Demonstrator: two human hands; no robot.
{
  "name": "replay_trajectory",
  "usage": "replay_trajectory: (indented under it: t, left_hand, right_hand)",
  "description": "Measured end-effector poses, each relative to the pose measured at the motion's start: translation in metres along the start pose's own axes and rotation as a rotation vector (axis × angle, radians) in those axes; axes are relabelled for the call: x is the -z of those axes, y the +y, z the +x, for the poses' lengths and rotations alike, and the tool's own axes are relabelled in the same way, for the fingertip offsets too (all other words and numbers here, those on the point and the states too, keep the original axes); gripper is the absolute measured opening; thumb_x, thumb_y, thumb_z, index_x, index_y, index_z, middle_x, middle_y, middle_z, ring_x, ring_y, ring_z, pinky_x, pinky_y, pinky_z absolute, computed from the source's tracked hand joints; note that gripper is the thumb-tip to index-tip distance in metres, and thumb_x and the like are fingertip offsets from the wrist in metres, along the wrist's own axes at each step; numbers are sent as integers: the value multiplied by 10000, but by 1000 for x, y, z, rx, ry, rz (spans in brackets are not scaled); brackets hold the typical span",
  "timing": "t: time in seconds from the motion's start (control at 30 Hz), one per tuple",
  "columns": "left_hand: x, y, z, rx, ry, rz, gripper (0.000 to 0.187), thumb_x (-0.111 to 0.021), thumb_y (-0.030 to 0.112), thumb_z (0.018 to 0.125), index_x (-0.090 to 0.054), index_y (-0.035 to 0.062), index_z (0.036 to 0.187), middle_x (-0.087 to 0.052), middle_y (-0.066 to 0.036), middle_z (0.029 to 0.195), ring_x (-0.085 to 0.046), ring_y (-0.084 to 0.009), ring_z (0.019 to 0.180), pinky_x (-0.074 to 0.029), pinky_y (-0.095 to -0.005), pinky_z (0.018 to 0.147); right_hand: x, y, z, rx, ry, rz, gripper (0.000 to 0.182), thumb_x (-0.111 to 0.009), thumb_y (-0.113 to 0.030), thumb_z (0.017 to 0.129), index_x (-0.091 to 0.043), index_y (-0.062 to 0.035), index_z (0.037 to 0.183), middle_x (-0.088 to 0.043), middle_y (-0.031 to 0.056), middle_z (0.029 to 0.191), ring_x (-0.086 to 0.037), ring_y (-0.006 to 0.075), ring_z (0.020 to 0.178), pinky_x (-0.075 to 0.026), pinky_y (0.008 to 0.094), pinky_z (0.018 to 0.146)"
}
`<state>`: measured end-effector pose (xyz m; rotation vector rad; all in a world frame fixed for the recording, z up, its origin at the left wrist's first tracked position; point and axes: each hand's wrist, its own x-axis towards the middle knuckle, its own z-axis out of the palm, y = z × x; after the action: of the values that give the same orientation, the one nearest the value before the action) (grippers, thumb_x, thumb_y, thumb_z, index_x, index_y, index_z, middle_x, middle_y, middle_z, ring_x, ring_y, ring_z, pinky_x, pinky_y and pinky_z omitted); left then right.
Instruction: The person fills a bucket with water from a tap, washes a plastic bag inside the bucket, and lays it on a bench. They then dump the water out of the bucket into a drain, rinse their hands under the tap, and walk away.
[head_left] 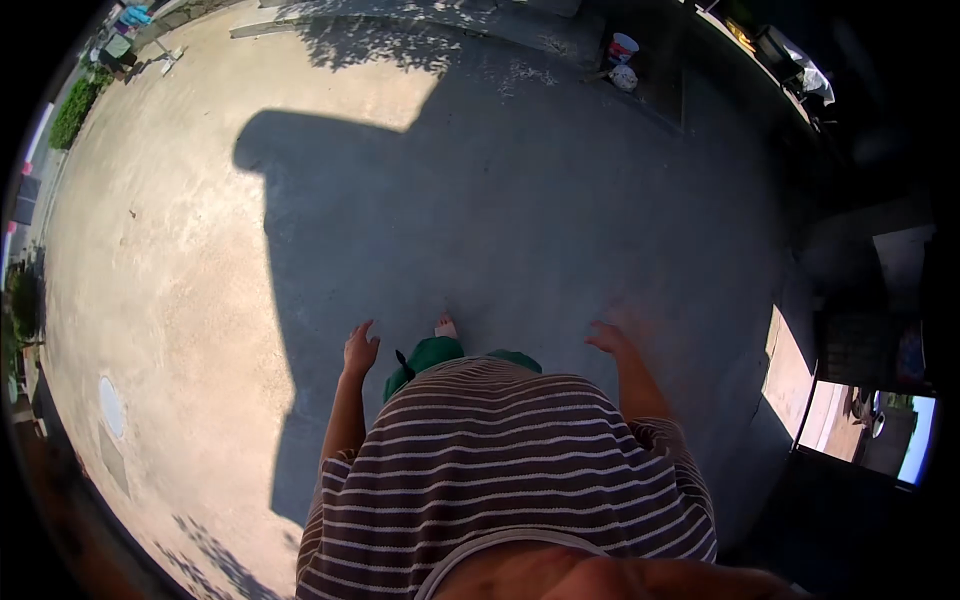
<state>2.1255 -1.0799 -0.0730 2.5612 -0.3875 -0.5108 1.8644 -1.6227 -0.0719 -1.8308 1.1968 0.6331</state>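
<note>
My left hand [361, 347] hangs in front of my body on the left, empty, its fingers apart. On the other side, my right hand [606, 337] is held out with fingers spread and nothing in it. Both are above the shaded concrete ground [500, 240]. Between them show my green shorts [434, 351] and one bare foot [445, 326]. A striped shirt [500, 440] covers my torso and fills the lower middle of the view.
A red and white bucket [623, 45] stands at the far edge beside a round pale object [623, 78]. A low step [275, 28] runs along the back. On the sunlit left lies a white oval patch [111, 406]. Bushes [72, 112] border the far left.
</note>
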Motion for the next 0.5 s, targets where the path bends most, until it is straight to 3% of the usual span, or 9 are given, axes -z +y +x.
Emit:
replay_trajectory:
  t: [0.07, 0.1, 0.13, 0.2, 0.23, 0.33, 0.43, 0.5]
  left_hand:
    - [31, 47, 79, -93, 29, -23, 431, -595, 194, 803, -519, 91, 1215, -581, -159, 1127, -542, -333, 1047, -436, -420, 891]
    - [46, 70, 119, -76, -24, -125, 413, -596, 199, 807, -533, 87, 1199, -583, -153, 1129, -546, -327, 1050, -440, -406, 890]
    - [56, 90, 158, -57, -82, -223, 395, -597, 204, 810, -547, 83, 1183, -584, -148, 1132, -550, -320, 1052, -443, -391, 889]
    - [65, 117, 235, -44, -176, -364, 386, -597, 209, 812, -555, 77, 1172, -589, -145, 1123, -555, -308, 1052, -448, -379, 880]
    - [70, 129, 274, -39, -266, -517, 377, -597, 215, 814, -564, 71, 1161, -595, -142, 1115, -560, -296, 1051, -452, -367, 871]
    - [72, 158, 386, -51, -270, -342, 390, -594, 219, 816, -559, 76, 1177, -613, -146, 1075, -582, -286, 1016, -462, -355, 854]
    - [76, 166, 486, -80, -282, -153, 402, -585, 234, 820, -555, 88, 1193, -624, -154, 1055, -587, -287, 1011, -457, -365, 870]
    - [82, 165, 539, 23, -265, -87, 406, -590, 258, 818, -560, 98, 1190, -620, -164, 1073, -581, -302, 1026, -449, -383, 883]
  right_hand:
    - [-1, 17, 38, 190, -221, -515, 400, -651, -297, 800, -578, -63, 1116, -627, 99, 1025, -615, 225, 847, -489, 432, 717]
    - [3, -22, 34, -180, -191, -132, 343, -646, -266, 804, -597, -52, 1068, -628, 99, 1001, -620, 220, 808, -499, 423, 680]
    - [2, -37, 43, -180, -205, -129, 343, -646, -266, 804, -597, -52, 1068, -628, 99, 1001, -620, 220, 808, -499, 423, 680]
    - [-2, -58, 63, -166, 50, 781, 225, -613, -223, 818, -611, -37, 944, -625, 103, 846, -609, 198, 700, -501, 369, 599]
    - [1, -75, 77, -172, 41, 791, 225, -613, -223, 818, -611, -37, 944, -625, 103, 846, -609, 198, 700, -501, 369, 599]
    - [32, -141, 125, -58, 5, 297, 168, -556, -199, 845, -594, -43, 892, -595, 94, 746, -581, 172, 618, -477, 317, 525]
    - [74, -192, 217, -308, -113, 198, 165, -547, -190, 848, -593, -39, 896, -596, 89, 754, -577, 170, 616, -467, 314, 514]
    - [91, -228, 310, -448, -203, 149, 163, -541, -183, 850, -593, -37, 899, -596, 86, 758, -575, 169, 615, -461, 311, 507]
